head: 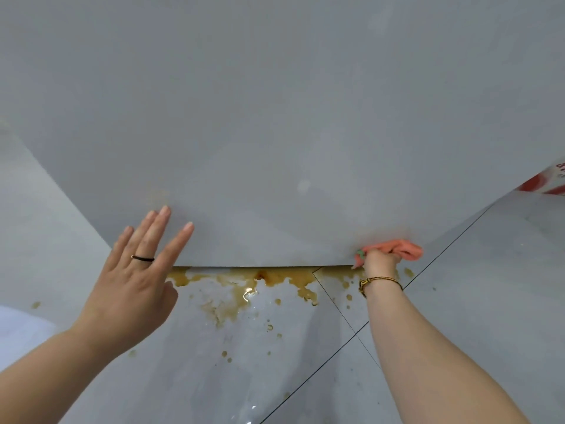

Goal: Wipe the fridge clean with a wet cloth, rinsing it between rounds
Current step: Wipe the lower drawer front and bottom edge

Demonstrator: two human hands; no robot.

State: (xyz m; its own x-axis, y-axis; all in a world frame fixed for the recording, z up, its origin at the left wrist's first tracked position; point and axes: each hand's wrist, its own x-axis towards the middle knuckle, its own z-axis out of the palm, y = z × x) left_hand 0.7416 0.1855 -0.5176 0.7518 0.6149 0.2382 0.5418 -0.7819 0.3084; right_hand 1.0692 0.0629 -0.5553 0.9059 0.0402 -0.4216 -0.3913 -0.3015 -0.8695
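Note:
The fridge's pale grey front (275, 133) fills the upper view down to its bottom edge just above the floor. My right hand (377, 263) grips a bunched pink cloth (400, 247) against the fridge's lower right corner. My left hand (137, 270), fingers straight and spread, with a dark ring on one finger, lies against the lower left part of the fridge front.
Brown liquid stains (244, 289) spread over the glossy grey floor tiles (305, 377) under the fridge's bottom edge, with scattered drops nearer me. A red and white object (547, 182) shows at the right edge. A pale grey surface (36, 228) lies to the left.

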